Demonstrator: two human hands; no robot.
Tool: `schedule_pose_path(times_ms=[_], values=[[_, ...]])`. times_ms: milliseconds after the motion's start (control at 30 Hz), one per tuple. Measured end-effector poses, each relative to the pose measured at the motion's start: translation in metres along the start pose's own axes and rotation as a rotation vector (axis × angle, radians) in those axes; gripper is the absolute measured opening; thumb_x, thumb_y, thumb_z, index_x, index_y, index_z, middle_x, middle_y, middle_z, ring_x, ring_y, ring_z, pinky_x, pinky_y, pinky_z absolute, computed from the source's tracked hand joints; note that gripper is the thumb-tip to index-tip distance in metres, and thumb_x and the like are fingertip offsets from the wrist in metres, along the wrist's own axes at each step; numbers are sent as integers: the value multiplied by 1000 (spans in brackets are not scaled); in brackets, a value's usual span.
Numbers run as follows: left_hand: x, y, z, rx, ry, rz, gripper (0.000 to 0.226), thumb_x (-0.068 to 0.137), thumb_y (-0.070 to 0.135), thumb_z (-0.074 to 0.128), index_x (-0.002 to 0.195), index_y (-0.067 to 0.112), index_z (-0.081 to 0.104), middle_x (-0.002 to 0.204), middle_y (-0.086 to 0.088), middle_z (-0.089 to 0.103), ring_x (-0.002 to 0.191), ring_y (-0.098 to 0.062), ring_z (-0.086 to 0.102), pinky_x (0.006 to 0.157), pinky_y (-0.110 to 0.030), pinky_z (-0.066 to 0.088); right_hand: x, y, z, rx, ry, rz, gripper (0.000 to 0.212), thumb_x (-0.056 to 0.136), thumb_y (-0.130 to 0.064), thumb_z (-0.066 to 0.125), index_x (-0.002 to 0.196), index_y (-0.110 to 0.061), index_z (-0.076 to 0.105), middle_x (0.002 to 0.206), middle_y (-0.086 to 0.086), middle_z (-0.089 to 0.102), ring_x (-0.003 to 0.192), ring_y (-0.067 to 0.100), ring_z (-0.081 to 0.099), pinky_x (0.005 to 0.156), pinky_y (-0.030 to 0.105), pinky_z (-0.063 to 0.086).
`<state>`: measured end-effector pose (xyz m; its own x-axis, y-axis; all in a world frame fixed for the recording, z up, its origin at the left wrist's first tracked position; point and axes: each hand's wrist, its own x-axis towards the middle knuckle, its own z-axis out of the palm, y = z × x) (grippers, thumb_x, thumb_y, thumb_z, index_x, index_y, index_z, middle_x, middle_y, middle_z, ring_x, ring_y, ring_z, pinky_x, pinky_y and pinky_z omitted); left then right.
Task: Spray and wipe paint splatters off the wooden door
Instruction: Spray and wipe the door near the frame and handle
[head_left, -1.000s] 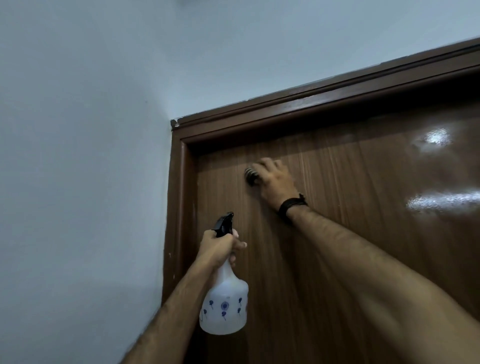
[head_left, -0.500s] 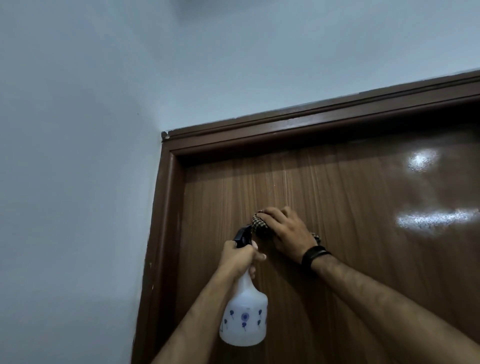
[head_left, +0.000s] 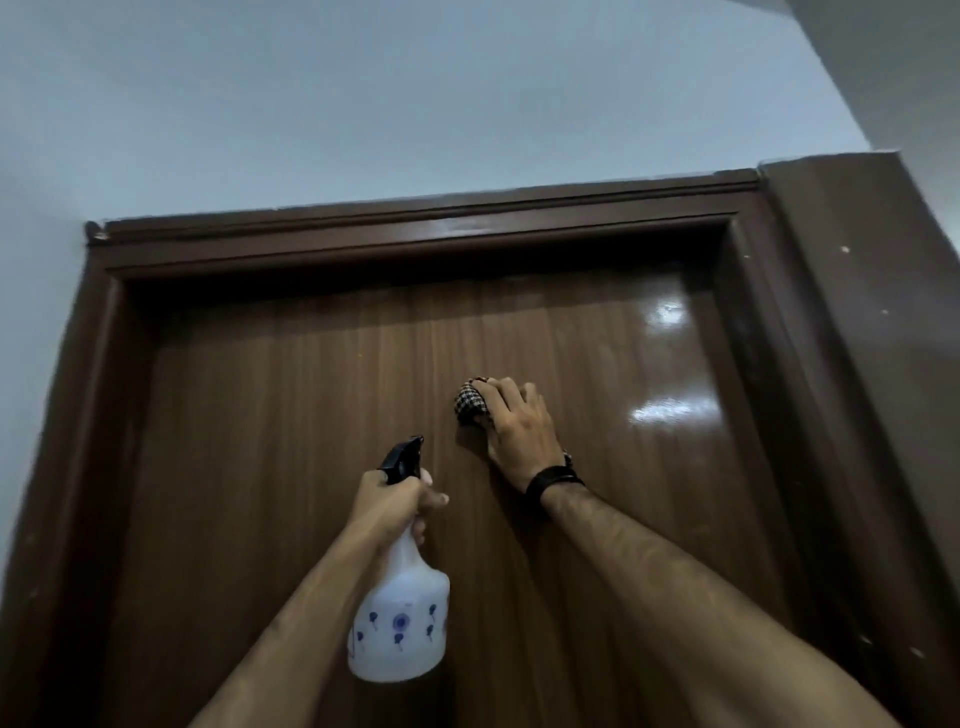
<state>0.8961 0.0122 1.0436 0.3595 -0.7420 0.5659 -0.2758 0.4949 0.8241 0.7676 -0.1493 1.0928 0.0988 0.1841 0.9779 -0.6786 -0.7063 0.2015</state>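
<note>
Two bare hands work high on the wooden door (head_left: 291, 441). Right hand (head_left: 519, 431) lies against the door's upper middle, its fingers curled over a checked cloth (head_left: 470, 404) and pressing it onto the wood; the cloth bulges out from under the fingertips on the hand's left side, and a little of it shows again by the black wristband (head_left: 551, 479). Left hand (head_left: 392, 506) is below and to the left of the right one, well short of touching it, wrapped round the neck of a white spray bottle (head_left: 400, 629) with blue flower prints. The bottle's black nozzle (head_left: 402, 458) sticks up above the fist, toward the door. A dark door frame (head_left: 415, 234) runs above.
</note>
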Motion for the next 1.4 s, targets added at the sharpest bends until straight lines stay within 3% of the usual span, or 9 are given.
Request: schedule_pose_path(times_ms=[300, 500, 667, 800, 1000, 1133, 1267, 1400], values=[[-16, -16, 107, 21, -127, -26, 19, 79, -6, 68, 83, 12, 61, 59, -6, 52, 42, -15, 45, 50, -27, 42, -83, 62, -47, -50, -34, 81, 66, 68, 2, 70, 131, -9, 57, 122, 10, 58, 91, 30, 51, 76, 45, 51], [-26, -34, 144, 48, -186, -86, 21, 80, -8, 66, 83, 12, 59, 63, -10, 51, 42, -16, 44, 47, -26, 42, -87, 109, -79, -111, -96, 31, 60, 76, -2, 71, 132, -12, 55, 121, 10, 56, 91, 27, 51, 75, 41, 51], [-17, -31, 165, 48, -199, -75, 21, 81, -6, 68, 83, 14, 60, 63, -5, 57, 45, -14, 48, 48, -27, 43, -35, 167, -105, -187, -35, 266, 44, 87, -11, 64, 130, -13, 54, 119, 9, 53, 99, 27, 49, 84, 43, 50], [-12, -28, 181, 54, -222, -65, 20, 81, -4, 69, 86, 14, 61, 65, -5, 57, 45, -13, 49, 51, -29, 44, -75, 173, -110, -163, 44, 361, 46, 85, -8, 66, 130, -11, 55, 122, 9, 54, 104, 27, 49, 88, 39, 51], [-19, -34, 216, 47, -209, -91, 20, 81, -5, 67, 83, 13, 60, 66, -10, 55, 43, -15, 46, 51, -28, 44, -170, 163, -110, -162, -15, 239, 68, 67, 3, 75, 131, -10, 56, 123, 9, 60, 96, 26, 51, 82, 40, 54], [-20, -33, 235, 49, -228, -83, 19, 81, -3, 67, 84, 13, 58, 64, -8, 55, 45, -15, 47, 54, -30, 44, -116, 178, -125, -162, -76, 192, 62, 75, -1, 73, 134, -9, 54, 125, 10, 57, 104, 28, 52, 88, 42, 53], [-17, -33, 247, 32, -217, -79, 16, 81, 1, 69, 88, 12, 60, 72, -9, 62, 44, -12, 49, 53, -30, 44, -54, 195, -132, -176, -81, 198, 52, 83, -4, 69, 132, -10, 55, 120, 8, 56, 99, 27, 51, 86, 42, 51], [-26, -45, 251, 46, -195, -95, 17, 82, 0, 68, 83, 15, 60, 70, -6, 62, 43, -13, 48, 51, -29, 43, -101, 198, -118, -154, 39, 202, 61, 72, 3, 71, 130, -8, 56, 117, 10, 60, 91, 27, 48, 78, 40, 53]])
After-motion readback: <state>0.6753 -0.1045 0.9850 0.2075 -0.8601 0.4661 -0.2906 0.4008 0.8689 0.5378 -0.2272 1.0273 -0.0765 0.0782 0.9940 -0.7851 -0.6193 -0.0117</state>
